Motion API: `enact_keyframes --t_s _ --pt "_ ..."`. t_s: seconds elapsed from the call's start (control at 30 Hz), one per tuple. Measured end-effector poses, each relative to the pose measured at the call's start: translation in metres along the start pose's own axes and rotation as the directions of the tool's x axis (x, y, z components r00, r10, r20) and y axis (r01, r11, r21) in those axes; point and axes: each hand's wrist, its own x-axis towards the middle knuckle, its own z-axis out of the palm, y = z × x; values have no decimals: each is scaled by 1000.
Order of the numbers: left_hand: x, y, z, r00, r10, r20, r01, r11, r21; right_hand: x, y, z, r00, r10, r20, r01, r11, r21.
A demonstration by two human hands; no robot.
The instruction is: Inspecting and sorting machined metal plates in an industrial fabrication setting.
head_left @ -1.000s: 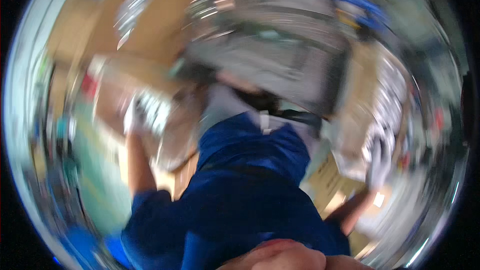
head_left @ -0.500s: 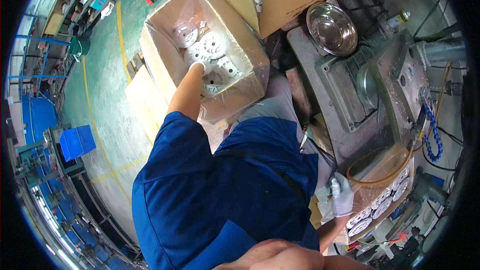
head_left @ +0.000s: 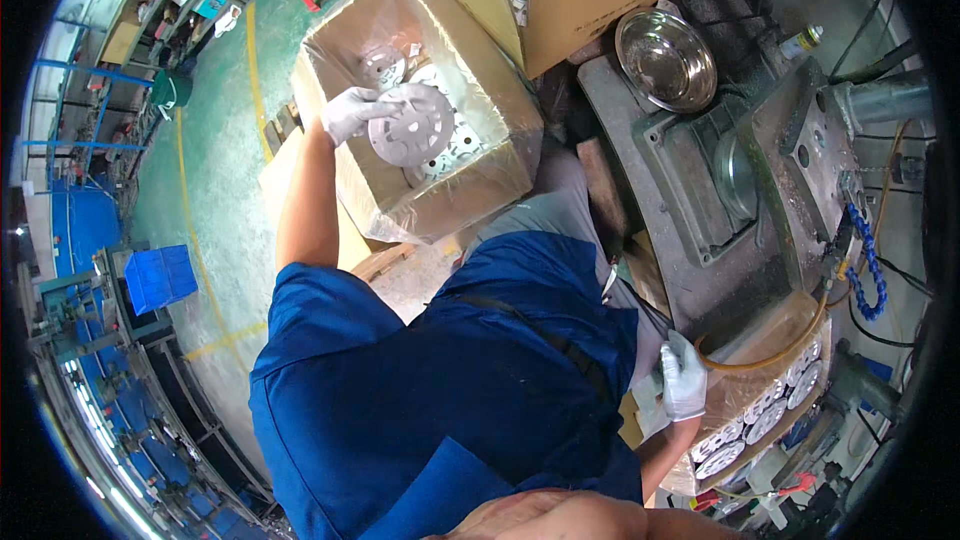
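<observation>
My left hand (head_left: 354,116), in a whitish glove, grips the left edge of a round grey metal disc (head_left: 412,128) with a scalloped rim. The disc is raised over a cardboard box (head_left: 440,215) lined with clear plastic. Inside lie more metal discs (head_left: 462,145) with holes and slots, partly hidden by the held one. Lower right, my gloved right hand (head_left: 684,380) hangs beside my thigh, its fingers stretched out and nothing visible in it. Next to it stands a second plastic-lined box (head_left: 680,480) with stacked discs (head_left: 767,418).
A metal machine (head_left: 690,200) with a flat bed stands at the right, a shiny steel bowl (head_left: 666,60) at its far end. Another carton (head_left: 600,10) holds metal parts. A yellow hose (head_left: 760,365) arches over the right box. A blue bin (head_left: 160,278) stands far left.
My left hand has come up out of the box and leftward, now with a disc in it. My right hand has stayed nearly in place.
</observation>
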Motion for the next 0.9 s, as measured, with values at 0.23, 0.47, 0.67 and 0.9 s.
enact_keyframes --t_s 0.23,0.47,0.67,0.9 --pt "-43 70 30 936 351 22 -315 864 -391 14 -16 13 980 -81 180 42 977 211" --pt "-44 161 181 784 522 336 -321 804 -500 40 -26 35 929 -236 284 -111 555 825" --pt "-71 207 296 158 543 825 -827 529 -189 83 -35 66 547 -724 421 -721 -152 676" --pt "-85 218 324 371 655 659 -848 528 -46 33 -53 15 952 127 -280 291 -79 953"
